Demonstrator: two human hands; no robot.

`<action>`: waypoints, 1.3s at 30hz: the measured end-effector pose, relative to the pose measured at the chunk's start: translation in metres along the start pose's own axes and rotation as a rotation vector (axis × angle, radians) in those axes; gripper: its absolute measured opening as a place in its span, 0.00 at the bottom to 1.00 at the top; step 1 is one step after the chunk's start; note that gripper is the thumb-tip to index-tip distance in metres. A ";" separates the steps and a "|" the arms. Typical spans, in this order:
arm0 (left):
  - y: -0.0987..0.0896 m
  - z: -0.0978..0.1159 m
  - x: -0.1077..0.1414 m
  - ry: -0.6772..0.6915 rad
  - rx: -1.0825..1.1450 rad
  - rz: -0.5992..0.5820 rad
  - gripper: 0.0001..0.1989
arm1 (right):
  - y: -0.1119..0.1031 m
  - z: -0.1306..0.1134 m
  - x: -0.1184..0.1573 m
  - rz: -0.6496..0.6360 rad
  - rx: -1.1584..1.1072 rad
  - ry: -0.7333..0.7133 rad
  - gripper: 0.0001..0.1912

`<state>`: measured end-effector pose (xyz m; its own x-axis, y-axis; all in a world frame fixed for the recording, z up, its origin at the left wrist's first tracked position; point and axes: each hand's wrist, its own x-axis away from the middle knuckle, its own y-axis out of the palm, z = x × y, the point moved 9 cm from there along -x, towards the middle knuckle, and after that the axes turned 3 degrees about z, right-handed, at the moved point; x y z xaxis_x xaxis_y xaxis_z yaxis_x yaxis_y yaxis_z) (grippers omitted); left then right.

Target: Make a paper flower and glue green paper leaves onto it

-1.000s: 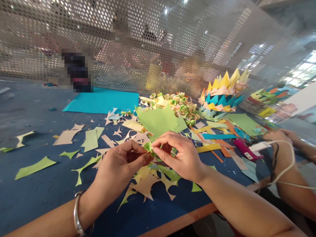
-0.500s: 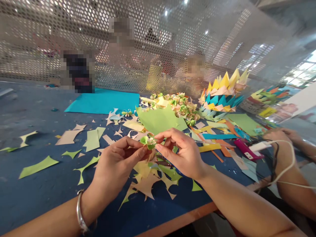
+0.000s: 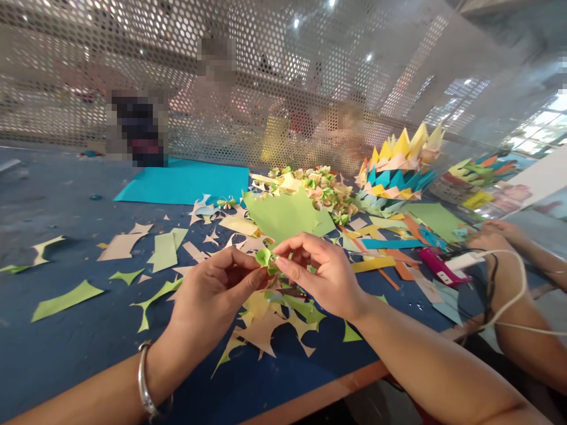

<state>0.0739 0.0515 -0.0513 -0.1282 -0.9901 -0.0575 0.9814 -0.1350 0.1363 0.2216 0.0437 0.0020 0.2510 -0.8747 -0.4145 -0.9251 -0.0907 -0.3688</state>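
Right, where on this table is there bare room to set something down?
Bare: tabletop between the green strip and left forearm; left of the turquoise sheet, beyond the curled offcut, bar small bits; and between the near scraps and the table's front edge. Crowded: around the left hand and right hand, and back to the paper heap and spiky paper stack.

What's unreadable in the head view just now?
Head view:
Green paper piece: lower part hidden by left hand.
Right hand: own fingertips hide any pinch.
Dark object: too small among scraps.
Figures: blurred behind perforated screen.
Co-worker's arm: right edge cuts it off.
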 end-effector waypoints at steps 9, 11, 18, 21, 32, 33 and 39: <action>-0.001 -0.003 0.000 0.000 -0.056 -0.018 0.10 | -0.001 -0.007 0.001 0.006 0.023 -0.067 0.03; 0.000 -0.003 -0.001 0.003 -0.069 -0.018 0.09 | -0.001 -0.009 0.001 0.006 0.033 -0.088 0.02; 0.002 -0.003 -0.002 -0.012 -0.097 -0.035 0.10 | 0.000 -0.009 0.002 0.002 0.029 -0.101 0.01; 0.001 -0.004 -0.001 -0.025 -0.103 -0.032 0.11 | 0.000 -0.009 0.002 -0.005 0.021 -0.092 0.01; 0.000 0.000 -0.001 0.010 -0.185 -0.025 0.10 | 0.000 -0.005 0.002 -0.021 -0.046 -0.036 0.02; 0.000 0.000 -0.001 0.010 -0.187 -0.025 0.10 | 0.000 -0.005 0.001 -0.024 -0.053 -0.036 0.02; 0.001 -0.002 -0.001 -0.010 -0.167 -0.034 0.11 | 0.001 -0.005 0.001 -0.042 -0.079 -0.033 0.02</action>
<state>0.0758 0.0528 -0.0528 -0.1623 -0.9855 -0.0496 0.9865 -0.1609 -0.0314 0.2192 0.0401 0.0053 0.2982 -0.8533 -0.4278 -0.9328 -0.1654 -0.3202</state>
